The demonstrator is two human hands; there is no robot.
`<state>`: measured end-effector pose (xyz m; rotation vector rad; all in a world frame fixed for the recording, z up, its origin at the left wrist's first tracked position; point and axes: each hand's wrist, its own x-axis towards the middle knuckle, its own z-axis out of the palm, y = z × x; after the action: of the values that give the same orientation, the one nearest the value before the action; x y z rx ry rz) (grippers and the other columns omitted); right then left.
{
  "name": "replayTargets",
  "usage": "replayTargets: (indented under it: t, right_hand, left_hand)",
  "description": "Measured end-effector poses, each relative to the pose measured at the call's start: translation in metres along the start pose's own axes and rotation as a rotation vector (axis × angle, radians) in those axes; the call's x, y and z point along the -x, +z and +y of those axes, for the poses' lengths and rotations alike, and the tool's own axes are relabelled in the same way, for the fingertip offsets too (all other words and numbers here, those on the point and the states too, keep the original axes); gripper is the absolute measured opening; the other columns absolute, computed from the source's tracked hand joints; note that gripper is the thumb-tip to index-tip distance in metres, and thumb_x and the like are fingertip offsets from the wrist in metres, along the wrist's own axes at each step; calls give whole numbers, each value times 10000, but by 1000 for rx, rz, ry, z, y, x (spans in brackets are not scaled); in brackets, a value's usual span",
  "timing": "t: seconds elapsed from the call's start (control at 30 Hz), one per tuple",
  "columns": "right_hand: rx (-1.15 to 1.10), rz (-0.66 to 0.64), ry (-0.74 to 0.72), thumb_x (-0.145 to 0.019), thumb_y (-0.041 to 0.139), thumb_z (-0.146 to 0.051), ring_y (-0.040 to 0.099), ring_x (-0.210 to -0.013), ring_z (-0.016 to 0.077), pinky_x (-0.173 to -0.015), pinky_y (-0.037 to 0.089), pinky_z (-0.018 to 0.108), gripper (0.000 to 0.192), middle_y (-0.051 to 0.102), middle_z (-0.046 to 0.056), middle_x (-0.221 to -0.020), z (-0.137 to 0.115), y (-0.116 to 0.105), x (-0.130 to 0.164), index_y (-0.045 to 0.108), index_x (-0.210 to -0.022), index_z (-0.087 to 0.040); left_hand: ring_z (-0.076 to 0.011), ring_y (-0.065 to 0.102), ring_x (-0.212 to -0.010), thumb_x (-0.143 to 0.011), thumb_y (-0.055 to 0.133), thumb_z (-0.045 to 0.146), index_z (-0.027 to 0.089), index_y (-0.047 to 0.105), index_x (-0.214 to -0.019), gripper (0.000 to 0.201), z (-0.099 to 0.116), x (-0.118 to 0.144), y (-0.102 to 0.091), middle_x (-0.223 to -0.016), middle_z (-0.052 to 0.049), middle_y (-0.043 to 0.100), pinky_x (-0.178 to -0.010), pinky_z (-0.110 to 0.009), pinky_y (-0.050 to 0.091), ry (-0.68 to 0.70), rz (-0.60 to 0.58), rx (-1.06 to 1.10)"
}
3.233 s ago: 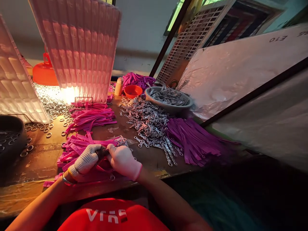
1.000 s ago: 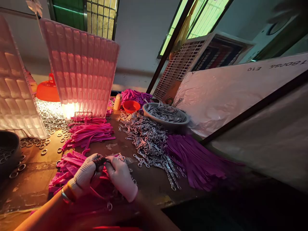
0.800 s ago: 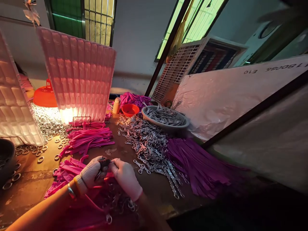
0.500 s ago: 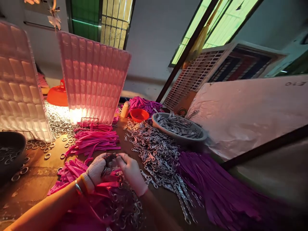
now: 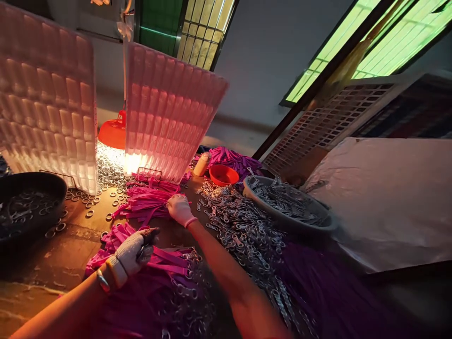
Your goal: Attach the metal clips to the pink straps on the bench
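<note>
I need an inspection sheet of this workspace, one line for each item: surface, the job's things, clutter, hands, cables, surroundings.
Surface: worn wooden table, stained, lit by an orange lamp.
Job's things: pink straps in a far pile under the right hand; more pink straps by the left hand.
Clutter: metal clasps heaped mid-table; grey bowl of clasps; loose rings; dark bowl of rings; orange bowl; purple straps.
Hands: both gloved; right reaches onto the far pile, left closed around a small dark object that I cannot identify.
Cables: nothing seen.
Surroundings: two white moulded trays standing upright; barred windows; plastic-covered board at right.
</note>
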<state>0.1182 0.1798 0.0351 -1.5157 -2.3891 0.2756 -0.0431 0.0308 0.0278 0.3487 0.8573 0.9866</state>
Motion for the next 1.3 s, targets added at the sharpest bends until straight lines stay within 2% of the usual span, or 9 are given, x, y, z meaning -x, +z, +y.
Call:
replayTargets:
  t: [0.1,0.2,0.33,0.47,0.53,0.67,0.8,1.0,1.3]
  right_hand:
    - [-70,-49,-100,-965,537,-179,584,-1081,228,-987,410,383,182,679,123,-1061,-14,-8,44,705,-943,-112]
    - [-197,-142,-190,-991,488,-197,615,-956,150,-872,463,269,212,675,36,-994,-31,-19,101,694,-950,-173]
    - [-382,-157,-214,-965,531,-196,614,-897,156,-810,475,277,187,653,28,-931,-49,-30,167,684,-858,-194]
    - [-296,-103,-160,-939,576,-181,606,-899,182,-826,473,320,120,663,49,-978,-57,-30,204,677,-878,-201]
    - [-299,-83,-156,-947,576,-194,612,-915,190,-838,482,330,112,668,56,-998,-60,-30,211,678,-903,-207]
    - [-375,61,-133,-979,527,-228,640,-999,203,-889,495,336,173,698,59,-1077,-70,-33,202,687,-1044,-238]
    - [-325,185,-108,-991,507,-243,674,-981,206,-870,504,317,249,731,58,-1089,-81,-33,179,655,-1191,-240]
    - [146,84,-132,-982,515,-215,624,-775,205,-698,387,301,166,699,63,-838,-101,-36,169,674,-1029,-206]
    - [507,29,-289,-937,473,-142,510,-640,209,-608,246,344,165,616,89,-735,-109,-46,188,630,-987,-138]
  left_hand:
    - [-2,289,-307,-906,493,125,145,556,-957,83,-3,-5,-1,-680,14,620,-313,-128,151,-26,20,68]
    - [-12,284,-313,-959,442,152,149,524,-804,175,-4,-10,-2,-528,66,473,-329,-123,140,-80,2,151]
    - [-17,276,-317,-991,372,124,130,557,-829,246,-3,-8,-12,-501,73,409,-325,-115,156,-141,-56,234]
    - [-26,255,-306,-1002,308,105,103,604,-922,306,-1,6,-23,-460,82,342,-305,-99,187,-144,-99,262]
    - [-22,237,-306,-996,378,126,105,614,-942,243,1,15,-26,-462,87,348,-300,-92,200,-104,-124,272]
    - [-6,253,-321,-913,576,170,141,619,-961,71,-1,32,-23,-628,37,554,-286,-102,204,53,-176,178]
    - [-33,254,-300,-852,663,381,170,574,-756,248,-12,44,-14,-506,75,434,-267,-142,214,69,-185,-88]
    - [-40,271,-341,-859,611,418,190,567,-794,241,-22,51,-19,-555,62,452,-307,-152,207,144,-197,-385]
    - [-84,397,-472,-886,648,410,147,696,-785,286,-2,60,-13,-579,5,555,-428,-181,297,294,-287,-829]
